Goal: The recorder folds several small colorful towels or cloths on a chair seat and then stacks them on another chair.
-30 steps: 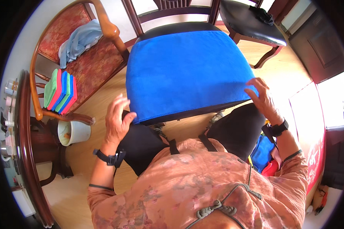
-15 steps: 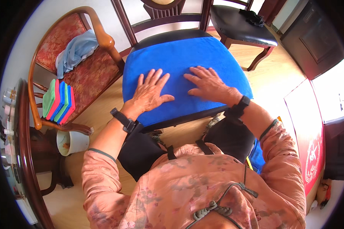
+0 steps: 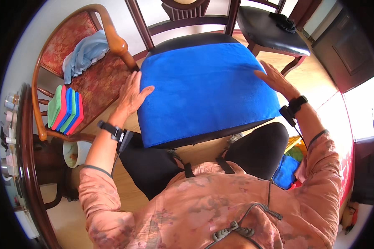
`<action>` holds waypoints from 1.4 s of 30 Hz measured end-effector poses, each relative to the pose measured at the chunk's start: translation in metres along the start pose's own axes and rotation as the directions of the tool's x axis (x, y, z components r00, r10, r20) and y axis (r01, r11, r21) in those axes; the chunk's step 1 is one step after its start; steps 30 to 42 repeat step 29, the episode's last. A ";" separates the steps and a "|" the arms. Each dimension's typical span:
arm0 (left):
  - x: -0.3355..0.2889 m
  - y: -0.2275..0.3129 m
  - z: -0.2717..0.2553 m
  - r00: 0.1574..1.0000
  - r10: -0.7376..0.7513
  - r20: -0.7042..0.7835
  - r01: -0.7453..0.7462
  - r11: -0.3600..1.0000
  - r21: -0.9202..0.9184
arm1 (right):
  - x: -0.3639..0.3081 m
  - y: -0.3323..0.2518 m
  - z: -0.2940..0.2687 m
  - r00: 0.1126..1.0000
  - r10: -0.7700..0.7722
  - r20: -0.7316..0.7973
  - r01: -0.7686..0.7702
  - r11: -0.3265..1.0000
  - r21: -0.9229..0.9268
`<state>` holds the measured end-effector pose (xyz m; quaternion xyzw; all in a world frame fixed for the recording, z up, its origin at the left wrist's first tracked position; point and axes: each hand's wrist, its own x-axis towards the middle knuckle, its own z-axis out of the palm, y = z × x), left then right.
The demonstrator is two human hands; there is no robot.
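Note:
A blue cloth (image 3: 203, 89) lies spread flat over the black seat of a dark wooden chair (image 3: 191, 39) in front of me. At the cloth's left edge is my left hand (image 3: 132, 94), its thumb apart from the outstretched fingers and reaching over the cloth. My right hand (image 3: 277, 81) is at the right edge, fingers straight and thumb on the cloth's side. Neither hand grips anything. Along the front, a strip of the black seat shows below the cloth.
Folded green, red and blue cloths (image 3: 65, 110) stack on a red-patterned wooden armchair (image 3: 97, 79), with a light blue garment (image 3: 84, 54) behind. A white bin (image 3: 76, 153) stands below. Another black-seated chair (image 3: 270, 33) is far right; more cloths (image 3: 286, 172) lie beside my right leg.
Both hands have moved apart, from the middle of the blue cloth out to its left and right edges. The cloth now shows uncovered between them.

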<state>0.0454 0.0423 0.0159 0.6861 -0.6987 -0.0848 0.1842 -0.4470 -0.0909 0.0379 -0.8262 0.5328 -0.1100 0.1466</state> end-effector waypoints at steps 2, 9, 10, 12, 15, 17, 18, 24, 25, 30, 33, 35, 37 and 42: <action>0.018 0.030 0.000 0.998 0.033 0.050 -0.037 0.995 0.094 | 0.024 -0.038 0.016 0.996 -0.085 -0.006 0.085 0.994 -0.064; 0.063 0.080 0.032 0.926 0.268 0.266 -0.328 0.920 0.214 | 0.046 -0.165 0.067 0.885 -0.425 0.192 0.461 0.855 -0.236; 0.067 0.080 0.032 0.925 0.233 0.301 -0.307 0.923 0.230 | 0.048 -0.165 0.069 0.865 -0.443 0.238 0.492 0.843 -0.220; 0.074 0.070 0.031 0.927 0.225 0.301 -0.297 0.929 0.222 | 0.057 -0.157 0.063 0.872 -0.426 0.242 0.477 0.849 -0.228; 0.082 0.045 0.023 0.930 0.156 0.332 -0.238 0.945 0.225 | 0.076 -0.127 0.047 0.895 -0.362 0.260 0.424 0.870 -0.250; 0.082 0.020 0.023 0.957 0.097 0.275 -0.159 0.964 0.215 | 0.088 -0.086 0.041 0.964 -0.196 0.177 0.242 0.926 -0.290; 0.082 0.003 0.025 0.962 0.100 0.256 -0.147 0.974 0.172 | 0.089 -0.072 0.039 0.963 -0.199 0.179 0.245 0.926 -0.287; 0.078 -0.004 0.031 0.981 0.080 0.174 -0.084 0.996 0.019 | 0.098 -0.007 0.038 0.989 0.040 0.145 -0.026 0.995 -0.094; 0.077 -0.005 0.032 0.981 0.078 0.175 -0.083 0.996 0.021 | 0.101 -0.002 0.039 0.989 0.038 0.146 -0.025 0.996 -0.091; 0.072 -0.014 0.036 0.992 0.043 0.115 -0.035 0.997 -0.072 | 0.102 0.011 0.038 0.980 0.033 0.194 -0.059 0.990 0.129; 0.072 -0.014 0.036 0.992 0.043 0.115 -0.035 0.997 -0.072 | 0.102 0.011 0.038 0.980 0.033 0.194 -0.059 0.990 0.129; 0.072 -0.014 0.036 0.992 0.043 0.115 -0.035 0.997 -0.072 | 0.102 0.011 0.038 0.980 0.033 0.194 -0.059 0.990 0.129; 0.072 -0.014 0.036 0.992 0.043 0.115 -0.035 0.997 -0.072 | 0.102 0.011 0.038 0.980 0.033 0.194 -0.059 0.990 0.129; 0.072 -0.014 0.036 0.992 0.043 0.115 -0.035 0.997 -0.072 | 0.102 0.011 0.038 0.980 0.033 0.194 -0.059 0.990 0.129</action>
